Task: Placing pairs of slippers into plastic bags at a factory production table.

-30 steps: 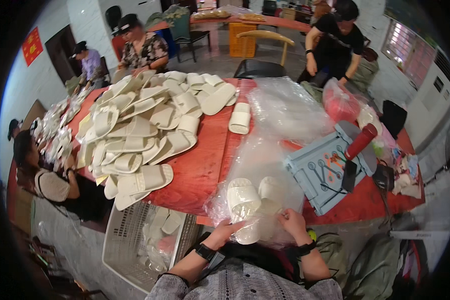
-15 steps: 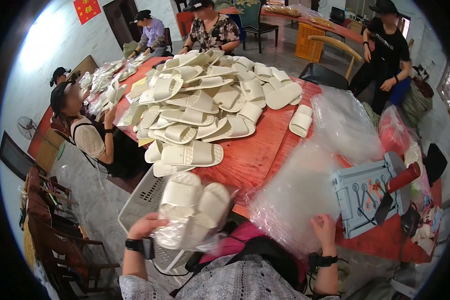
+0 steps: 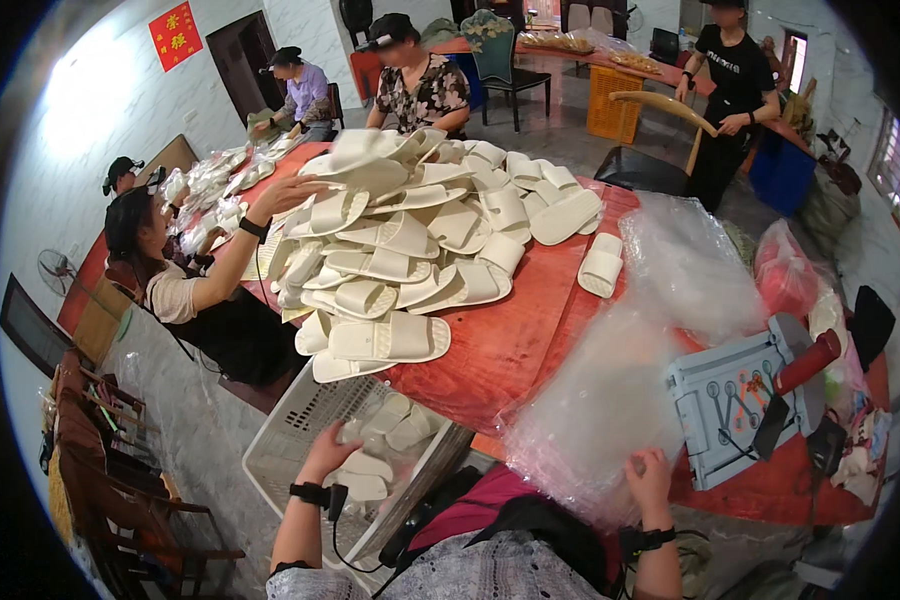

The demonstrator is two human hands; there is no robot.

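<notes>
My left hand [image 3: 332,452] hovers over a white plastic basket [image 3: 288,428], its fingers apart and holding nothing. Inside the basket lie cream slippers [image 3: 410,428], some of them in clear wrapping. At the table's near edge, my right hand [image 3: 651,480] has its fingers curled in at the side of a stack of clear plastic bags [image 3: 595,410]; they seem to pinch a bag's edge. A large heap of loose cream slippers [image 3: 390,235] covers the middle of the red table [image 3: 490,340]. One slipper [image 3: 601,266] lies apart, beside the bags.
A grey-blue plastic case [image 3: 735,405] and a dark red cylinder [image 3: 808,362] lie at the right. A co-worker on the left [image 3: 210,285] reaches into the heap. Other people sit at the far side, and one stands by a wooden chair [image 3: 670,105].
My left hand has let go of the bagged pair of slippers, which now rests in the basket. The co-worker on the left has stretched an arm to the heap. My right hand has barely moved.
</notes>
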